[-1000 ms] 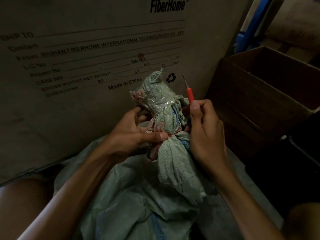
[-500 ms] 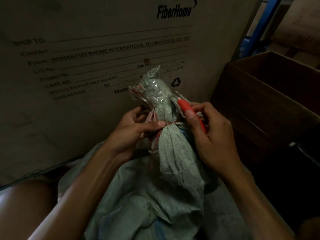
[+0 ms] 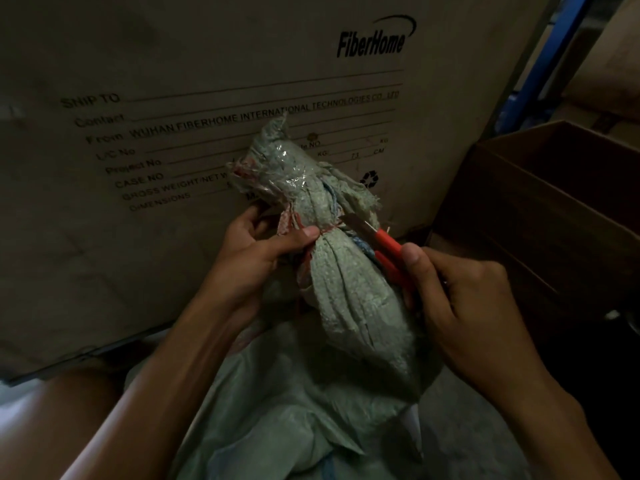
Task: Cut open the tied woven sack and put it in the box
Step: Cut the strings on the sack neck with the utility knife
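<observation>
A pale green woven sack (image 3: 346, 299) lies in front of me with its bunched neck standing up, bound by a red string (image 3: 323, 232) and wrapped above in clear tape. My left hand (image 3: 263, 251) grips the neck at the tie, thumb across the string. In my right hand (image 3: 460, 299) I hold a red-handled cutter (image 3: 389, 244) whose blade tip rests at the string on the neck's right side. An open brown cardboard box (image 3: 540, 209) stands to the right.
A large printed cardboard carton (image 3: 173, 98) fills the view straight behind the sack. A blue metal upright (image 3: 550, 60) rises at the top right. My knee (image 3: 62, 424) shows at lower left. Dark objects lie under the open box at far right.
My right hand turned the cutter from pointing upward to lying angled, and brought its blade down to the red string. My left hand kept its hold on the neck.
</observation>
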`<action>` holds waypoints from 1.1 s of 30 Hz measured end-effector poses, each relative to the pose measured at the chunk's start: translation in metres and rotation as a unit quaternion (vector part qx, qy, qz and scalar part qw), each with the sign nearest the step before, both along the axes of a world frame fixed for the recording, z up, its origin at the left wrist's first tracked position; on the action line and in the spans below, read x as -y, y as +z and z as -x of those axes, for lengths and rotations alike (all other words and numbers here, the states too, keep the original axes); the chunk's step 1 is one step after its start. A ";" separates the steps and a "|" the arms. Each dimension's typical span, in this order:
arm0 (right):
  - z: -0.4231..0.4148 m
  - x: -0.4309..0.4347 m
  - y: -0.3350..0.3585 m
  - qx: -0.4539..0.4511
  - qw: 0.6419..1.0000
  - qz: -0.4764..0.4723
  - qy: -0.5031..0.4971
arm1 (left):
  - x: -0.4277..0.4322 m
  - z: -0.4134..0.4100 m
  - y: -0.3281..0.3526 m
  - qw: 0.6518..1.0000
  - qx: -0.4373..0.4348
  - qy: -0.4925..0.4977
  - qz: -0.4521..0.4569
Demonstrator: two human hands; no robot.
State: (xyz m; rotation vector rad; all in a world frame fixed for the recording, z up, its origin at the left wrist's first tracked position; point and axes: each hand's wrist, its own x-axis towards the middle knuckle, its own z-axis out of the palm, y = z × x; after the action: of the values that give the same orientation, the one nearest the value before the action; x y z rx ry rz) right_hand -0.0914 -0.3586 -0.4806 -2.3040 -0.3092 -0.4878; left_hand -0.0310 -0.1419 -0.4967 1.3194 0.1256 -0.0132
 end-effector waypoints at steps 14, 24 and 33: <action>0.002 -0.001 0.002 -0.025 0.999 0.039 -0.021 | 0.004 0.000 -0.006 0.999 0.040 0.028 -0.020; 0.010 -0.005 0.013 -0.099 0.984 0.140 -0.052 | 0.005 0.003 -0.008 0.995 0.053 0.055 -0.065; 0.006 0.009 0.011 -0.071 0.997 0.006 -0.002 | -0.012 -0.012 -0.012 0.999 0.022 0.014 -0.021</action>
State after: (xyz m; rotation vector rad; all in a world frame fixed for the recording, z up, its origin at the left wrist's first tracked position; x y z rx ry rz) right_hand -0.0974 -0.3677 -0.4693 -2.3373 -0.2393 -0.3229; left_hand -0.0191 -0.1302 -0.5092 1.3584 0.1083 0.0420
